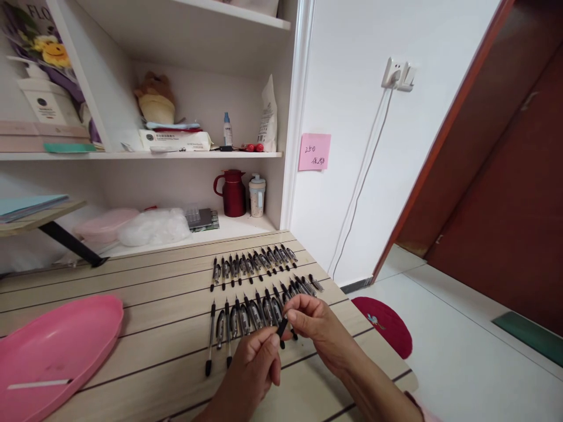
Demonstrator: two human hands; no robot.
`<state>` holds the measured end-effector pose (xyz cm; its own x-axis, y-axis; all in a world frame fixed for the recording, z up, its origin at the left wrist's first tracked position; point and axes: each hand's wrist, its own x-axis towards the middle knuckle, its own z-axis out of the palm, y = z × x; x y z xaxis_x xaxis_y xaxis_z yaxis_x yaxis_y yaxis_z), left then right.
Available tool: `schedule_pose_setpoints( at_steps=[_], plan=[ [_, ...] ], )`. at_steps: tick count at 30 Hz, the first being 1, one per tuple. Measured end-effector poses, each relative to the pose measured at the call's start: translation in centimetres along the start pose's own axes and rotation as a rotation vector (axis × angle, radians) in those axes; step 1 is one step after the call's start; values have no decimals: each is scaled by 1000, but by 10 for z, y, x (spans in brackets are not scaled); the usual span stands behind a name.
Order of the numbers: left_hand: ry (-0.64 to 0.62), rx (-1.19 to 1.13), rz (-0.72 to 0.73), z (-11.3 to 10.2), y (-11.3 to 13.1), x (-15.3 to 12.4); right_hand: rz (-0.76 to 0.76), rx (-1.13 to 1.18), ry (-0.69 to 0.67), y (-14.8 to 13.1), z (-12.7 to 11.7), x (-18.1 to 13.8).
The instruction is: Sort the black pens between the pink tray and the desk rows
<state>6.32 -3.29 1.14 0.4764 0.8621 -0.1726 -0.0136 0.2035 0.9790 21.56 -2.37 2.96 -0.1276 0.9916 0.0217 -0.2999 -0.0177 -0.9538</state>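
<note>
A pen (282, 327) with a black grip is held between my two hands over the table's front part. My left hand (257, 364) is closed around its lower part, hiding most of the barrel. At the upper end, the thumb and forefinger of my right hand (323, 334) pinch the pen's tip; whether a small part is between them I cannot make out. Just beyond my hands lies a front row of uncapped pens (211, 340) with clear-and-black caps (243, 320) among them. Farther back is a second row of pens and caps (250, 266).
A pink tray (103, 316) holding a thin white stick (39, 384) stands at the left. Behind the wood-slat table (153, 340), shelves hold a red jug (233, 193), a cup (257, 196) and a plastic bag (153, 227). A red round stool (391, 334) is at the right.
</note>
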Motion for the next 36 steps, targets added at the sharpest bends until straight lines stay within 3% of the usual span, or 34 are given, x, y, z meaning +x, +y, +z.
schedule_pose_setpoints(
  at_steps=[12, 36],
  plan=[
    [11, -4, -7, 1, 1, 1, -10, 62, -70, 7, 0, 0],
    [-24, -72, -58, -2, -3, 4, -10, 148, 44, 14, 5, 0]
  ],
)
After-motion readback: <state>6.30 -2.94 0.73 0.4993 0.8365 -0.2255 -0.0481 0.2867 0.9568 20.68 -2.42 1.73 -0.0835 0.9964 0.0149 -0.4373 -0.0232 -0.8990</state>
